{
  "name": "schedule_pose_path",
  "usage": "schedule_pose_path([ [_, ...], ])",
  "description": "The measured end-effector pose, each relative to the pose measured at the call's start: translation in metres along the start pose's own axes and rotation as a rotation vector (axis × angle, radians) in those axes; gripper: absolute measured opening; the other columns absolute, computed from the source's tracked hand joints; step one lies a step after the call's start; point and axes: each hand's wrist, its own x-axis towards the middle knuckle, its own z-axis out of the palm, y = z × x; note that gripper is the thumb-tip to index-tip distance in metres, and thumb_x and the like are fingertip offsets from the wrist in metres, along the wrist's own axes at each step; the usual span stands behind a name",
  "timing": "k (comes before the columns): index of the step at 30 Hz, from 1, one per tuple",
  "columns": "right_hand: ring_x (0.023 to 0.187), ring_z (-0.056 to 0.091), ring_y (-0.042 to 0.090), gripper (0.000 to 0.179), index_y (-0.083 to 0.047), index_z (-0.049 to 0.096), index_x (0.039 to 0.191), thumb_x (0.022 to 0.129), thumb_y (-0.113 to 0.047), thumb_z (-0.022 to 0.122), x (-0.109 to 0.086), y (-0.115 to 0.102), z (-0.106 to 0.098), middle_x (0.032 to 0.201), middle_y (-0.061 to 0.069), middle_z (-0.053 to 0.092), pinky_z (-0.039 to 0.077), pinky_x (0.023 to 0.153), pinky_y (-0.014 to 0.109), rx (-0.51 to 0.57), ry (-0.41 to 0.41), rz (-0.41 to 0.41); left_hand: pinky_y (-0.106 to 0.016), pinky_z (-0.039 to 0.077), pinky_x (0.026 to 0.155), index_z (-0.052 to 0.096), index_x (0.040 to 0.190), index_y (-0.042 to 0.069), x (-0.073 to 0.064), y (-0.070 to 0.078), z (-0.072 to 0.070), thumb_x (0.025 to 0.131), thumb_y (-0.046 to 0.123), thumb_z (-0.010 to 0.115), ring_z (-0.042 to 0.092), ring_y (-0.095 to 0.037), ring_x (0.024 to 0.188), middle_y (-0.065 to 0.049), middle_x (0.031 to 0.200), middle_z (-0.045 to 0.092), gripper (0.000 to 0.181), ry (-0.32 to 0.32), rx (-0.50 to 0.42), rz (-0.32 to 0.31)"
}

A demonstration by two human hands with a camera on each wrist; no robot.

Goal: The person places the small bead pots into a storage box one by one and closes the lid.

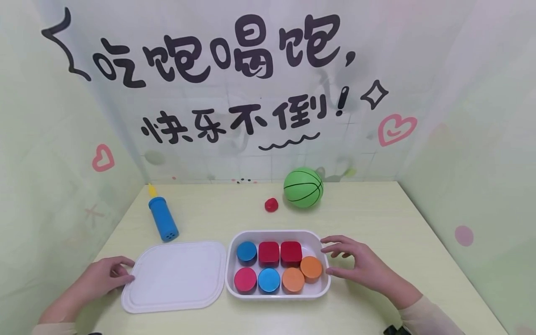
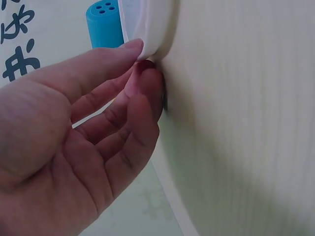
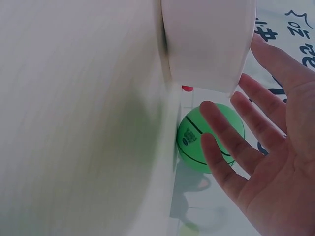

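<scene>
A flat white lid [image 1: 176, 275] lies on the table at the left. My left hand [image 1: 102, 275] pinches its left edge, thumb on top and fingertips beneath, as the left wrist view shows up close. Beside the lid stands a white box [image 1: 277, 296] holding several small capped containers: two blue round ones [image 1: 269, 279], two red square ones [image 1: 268, 252], two orange round ones [image 1: 293, 280] and a pinkish-red round one [image 1: 245, 279]. At the box's right end is my right hand [image 1: 356, 260], fingers spread and fairly straight, thumb and fingertips right at the rim.
Behind the lid lies a blue hand pump [image 1: 163, 218] with a yellow nozzle. A green ball [image 1: 303, 187] and a small red object [image 1: 271, 204] sit near the table's back edge. Printed curtains [image 1: 268, 163] enclose the back and both sides.
</scene>
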Motion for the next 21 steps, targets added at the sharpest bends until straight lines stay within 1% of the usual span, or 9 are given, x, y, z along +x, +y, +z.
schedule_pose_path([
  [5, 0.098, 0.071, 0.017, 0.043, -0.02, 0.074, 0.122, 0.083, -0.028, 0.089, 0.0, 0.0, 0.0, 0.139, -0.001, 0.065, 0.061, 0.087, 0.037, -0.007, -0.001, 0.002, -0.024, 0.05, 0.053, 0.068, 0.117, 0.0, 0.0, 0.002, 0.002, 0.09, 0.013, 0.078, 0.056, -0.003, 0.061, 0.0, 0.081, 0.066, 0.032, 0.01, -0.018, -0.011],
  [8, 0.098, 0.071, 0.017, 0.043, -0.021, 0.074, 0.122, 0.083, -0.03, 0.089, 0.0, 0.0, 0.0, 0.139, -0.001, 0.065, 0.061, 0.087, 0.037, -0.011, -0.004, 0.007, -0.025, 0.051, 0.053, 0.067, 0.119, -0.001, 0.0, 0.0, 0.003, 0.091, 0.011, 0.076, 0.057, -0.005, 0.06, 0.0, 0.082, 0.066, 0.031, 0.011, -0.034, -0.027],
  [11, 0.099, 0.071, 0.016, 0.042, -0.021, 0.075, 0.121, 0.083, -0.032, 0.088, 0.001, 0.001, 0.0, 0.139, -0.002, 0.064, 0.061, 0.088, 0.038, -0.015, -0.007, 0.01, -0.026, 0.053, 0.055, 0.064, 0.123, -0.003, 0.0, -0.002, 0.003, 0.094, 0.009, 0.072, 0.059, -0.006, 0.064, -0.003, 0.086, 0.068, 0.032, 0.005, -0.065, -0.061],
  [14, 0.099, 0.071, 0.015, 0.042, -0.022, 0.075, 0.122, 0.083, -0.034, 0.088, 0.001, 0.002, 0.0, 0.139, -0.003, 0.064, 0.06, 0.088, 0.038, -0.019, -0.008, 0.011, -0.027, 0.056, 0.058, 0.06, 0.129, -0.005, -0.002, -0.006, 0.001, 0.097, 0.009, 0.068, 0.062, -0.005, 0.069, -0.006, 0.093, 0.071, 0.036, -0.009, -0.121, -0.082],
  [17, 0.099, 0.071, 0.015, 0.042, -0.022, 0.075, 0.121, 0.083, -0.035, 0.088, 0.001, 0.002, 0.0, 0.139, -0.003, 0.064, 0.06, 0.089, 0.037, -0.016, -0.006, 0.015, -0.027, 0.057, 0.061, 0.054, 0.136, -0.007, -0.004, -0.01, 0.0, 0.1, 0.012, 0.066, 0.065, -0.006, 0.073, -0.007, 0.097, 0.073, 0.042, -0.016, -0.188, -0.054],
  [19, 0.098, 0.071, 0.016, 0.042, -0.022, 0.075, 0.121, 0.083, -0.034, 0.088, 0.0, 0.002, 0.001, 0.139, -0.003, 0.064, 0.06, 0.089, 0.037, -0.01, -0.005, 0.017, -0.028, 0.057, 0.061, 0.05, 0.139, -0.008, -0.006, -0.012, -0.001, 0.101, 0.013, 0.066, 0.065, -0.007, 0.074, -0.005, 0.098, 0.074, 0.046, -0.016, -0.243, -0.019],
  [21, 0.098, 0.071, 0.015, 0.042, -0.022, 0.075, 0.121, 0.083, -0.033, 0.089, 0.0, 0.002, 0.001, 0.138, -0.003, 0.064, 0.06, 0.089, 0.037, -0.006, -0.005, 0.017, -0.028, 0.057, 0.062, 0.047, 0.143, -0.007, -0.007, -0.015, -0.002, 0.102, 0.014, 0.065, 0.067, -0.009, 0.075, -0.002, 0.098, 0.075, 0.05, -0.013, -0.3, 0.006],
])
